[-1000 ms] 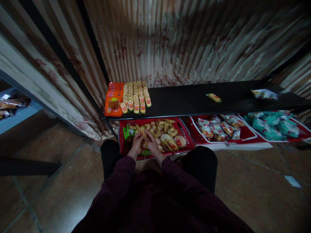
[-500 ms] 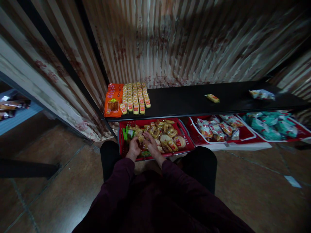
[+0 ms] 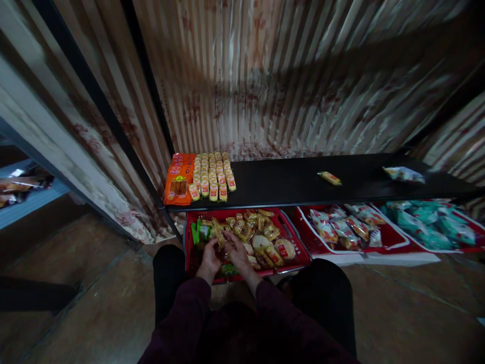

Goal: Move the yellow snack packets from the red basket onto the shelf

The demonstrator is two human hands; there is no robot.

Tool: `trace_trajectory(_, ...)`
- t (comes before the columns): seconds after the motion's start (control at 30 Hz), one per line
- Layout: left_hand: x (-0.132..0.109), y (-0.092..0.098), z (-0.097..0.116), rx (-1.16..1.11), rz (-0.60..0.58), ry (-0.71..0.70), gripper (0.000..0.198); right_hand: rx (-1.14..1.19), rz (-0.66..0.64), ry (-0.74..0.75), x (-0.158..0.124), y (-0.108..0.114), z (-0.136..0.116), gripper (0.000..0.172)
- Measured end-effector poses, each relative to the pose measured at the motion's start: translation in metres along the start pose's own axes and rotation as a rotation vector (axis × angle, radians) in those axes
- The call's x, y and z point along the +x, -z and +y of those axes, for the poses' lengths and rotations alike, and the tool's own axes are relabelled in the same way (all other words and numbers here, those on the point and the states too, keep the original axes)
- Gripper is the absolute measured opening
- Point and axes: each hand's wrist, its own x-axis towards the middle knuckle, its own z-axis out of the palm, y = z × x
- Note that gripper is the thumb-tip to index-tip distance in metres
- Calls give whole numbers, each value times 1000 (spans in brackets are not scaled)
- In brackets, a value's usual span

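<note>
Both hands are low in the red basket [image 3: 291,230], among small snacks in clear and yellow wrappers. My left hand [image 3: 210,259] is closed at the basket's left side, with a yellow wrapped snack [image 3: 217,231] rising from its fingertips. Close beside it, my right hand [image 3: 238,255] curls its fingers inward toward the same spot; what they grip is hidden. Right of my hands lie round pale wrapped cakes [image 3: 285,248] and several golden packets [image 3: 246,230]. Green packets [image 3: 204,231] sit at the basket's left end.
Above the basket runs a black shelf [image 3: 273,184] bearing rows of small yellow packets [image 3: 212,177], orange bags [image 3: 179,179], one lone yellow packet [image 3: 329,177] and a whitish bag [image 3: 403,174]. Two more red baskets hold white-and-red bags [image 3: 343,228] and teal bags [image 3: 428,222].
The view has tilted up, so the shelf and baskets appear lower. My hands stay at the same place in the basket, the fingers shifting slightly around the wrapped snack.
</note>
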Motion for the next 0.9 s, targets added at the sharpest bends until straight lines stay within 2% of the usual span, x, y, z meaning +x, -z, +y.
trace_trajectory(0.13, 1, 3, -5, -14, -8, -9, 42, -91, 11, -27, 1, 0, 2, 37)
trace_trajectory(0.23, -1, 3, -4, 38, -9, -54, 51, -106, -7, -27, 3, -2, 3, 38)
trace_trajectory(0.6, 4, 6, 12, 64, -13, -243, 31, -87, -36, -30, 15, -18, 7, 42)
trace_trajectory(0.9, -4, 0, 21, 232, -24, -333, 32, -178, 81, -9, 21, -16, 15, 43)
